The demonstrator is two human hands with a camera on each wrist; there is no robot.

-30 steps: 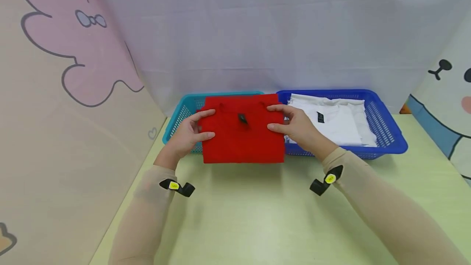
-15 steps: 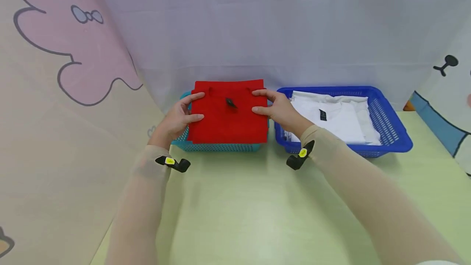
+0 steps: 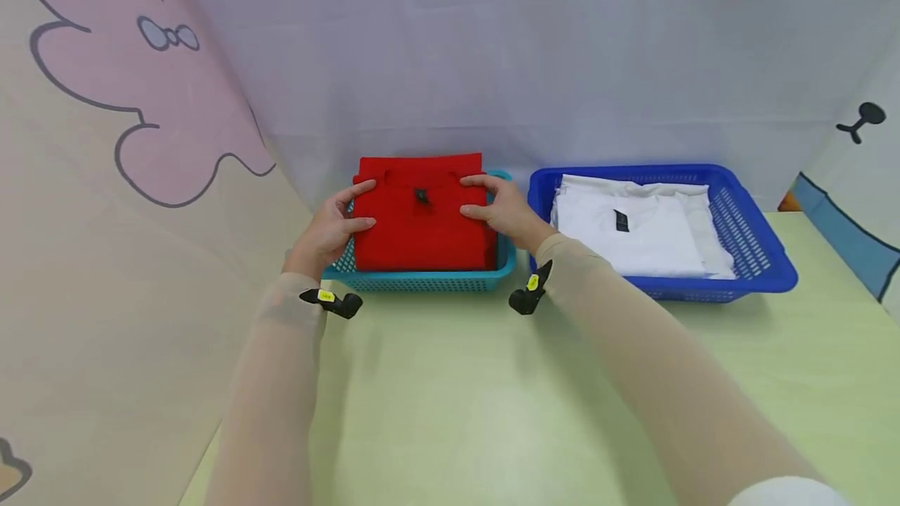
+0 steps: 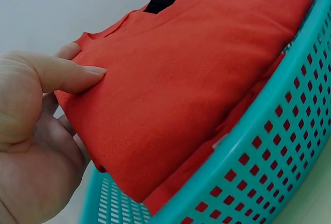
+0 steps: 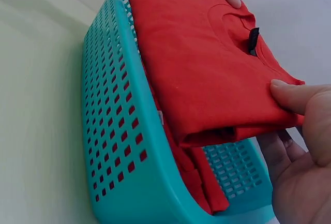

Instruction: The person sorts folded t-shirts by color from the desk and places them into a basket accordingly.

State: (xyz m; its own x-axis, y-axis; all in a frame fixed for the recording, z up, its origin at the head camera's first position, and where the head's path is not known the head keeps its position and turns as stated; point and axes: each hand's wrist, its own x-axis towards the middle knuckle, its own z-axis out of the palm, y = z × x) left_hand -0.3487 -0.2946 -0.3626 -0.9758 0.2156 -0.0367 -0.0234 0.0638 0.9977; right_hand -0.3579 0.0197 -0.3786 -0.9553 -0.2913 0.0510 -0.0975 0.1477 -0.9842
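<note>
A folded red T-shirt (image 3: 422, 233) with a black neck label lies over the teal basket (image 3: 422, 282) in the head view. My left hand (image 3: 329, 229) grips its left side, thumb on top and fingers beneath, as the left wrist view shows. On the opposite side my right hand (image 3: 509, 213) pinches the shirt the same way. In the right wrist view the shirt's near edge sits just inside the basket rim, and its far side is tilted up. More red cloth (image 5: 199, 177) lies under it in the basket.
To the right stands a blue basket (image 3: 762, 276) holding folded white shirts (image 3: 654, 236) with a black label. Both baskets are on a pale green table (image 3: 450, 397), against a white cloth backdrop (image 3: 492, 61). A cartoon-printed panel (image 3: 141, 295) rises at the left.
Both hands have carried the red T-shirt left, off the blue basket's edge, and lowered it into the teal basket. The teal basket's front rim now shows below the shirt.
</note>
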